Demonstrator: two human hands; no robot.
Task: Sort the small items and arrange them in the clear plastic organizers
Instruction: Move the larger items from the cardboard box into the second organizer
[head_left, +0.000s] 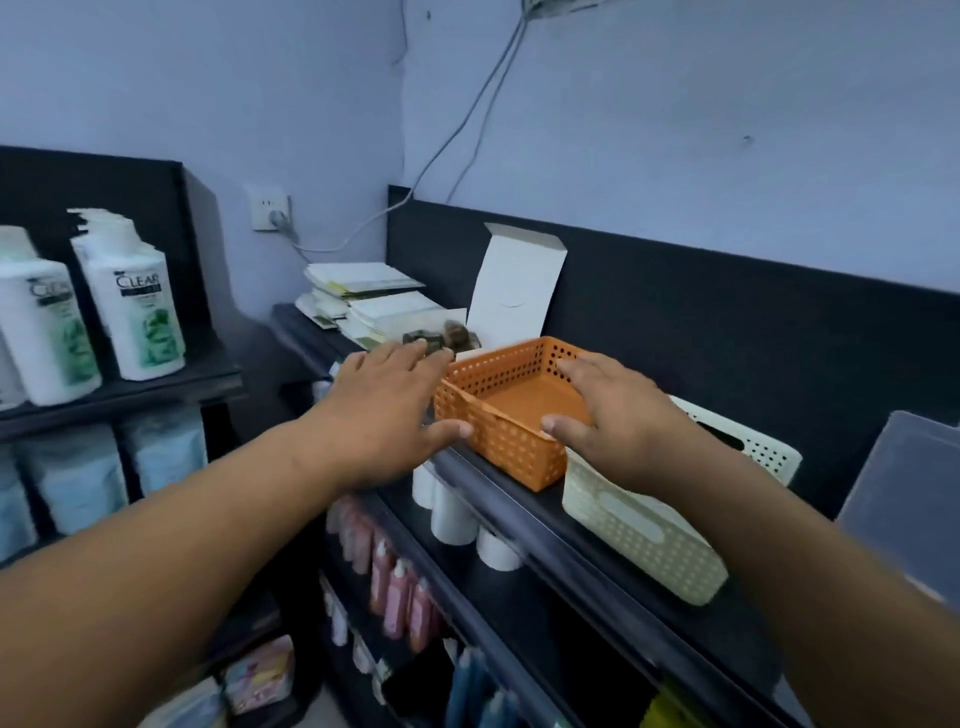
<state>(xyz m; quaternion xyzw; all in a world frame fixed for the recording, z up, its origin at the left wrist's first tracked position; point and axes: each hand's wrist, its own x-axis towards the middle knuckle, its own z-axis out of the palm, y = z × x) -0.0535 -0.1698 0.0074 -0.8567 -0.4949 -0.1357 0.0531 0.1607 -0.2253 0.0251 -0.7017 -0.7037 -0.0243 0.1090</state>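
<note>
An empty orange perforated basket (501, 447) stands on the black top shelf (587, 535). My left hand (384, 415) reaches along its left side, fingers straight, thumb near the front left corner. My right hand (615, 415) hovers over the basket's right rim, fingers spread and relaxed, holding nothing. Behind the basket is an open white carton (514, 286) with small dark sachets (441, 338) in front of it. A cream perforated basket (644, 540) sits to the right, partly under my right forearm.
A clear plastic lid or bin (904, 499) shows at the right edge. White packets (363, 296) are stacked at the shelf's far end. Shampoo bottles (135, 296) stand on the left rack. White tubes (452, 509) and pink bottles (395, 587) fill lower shelves.
</note>
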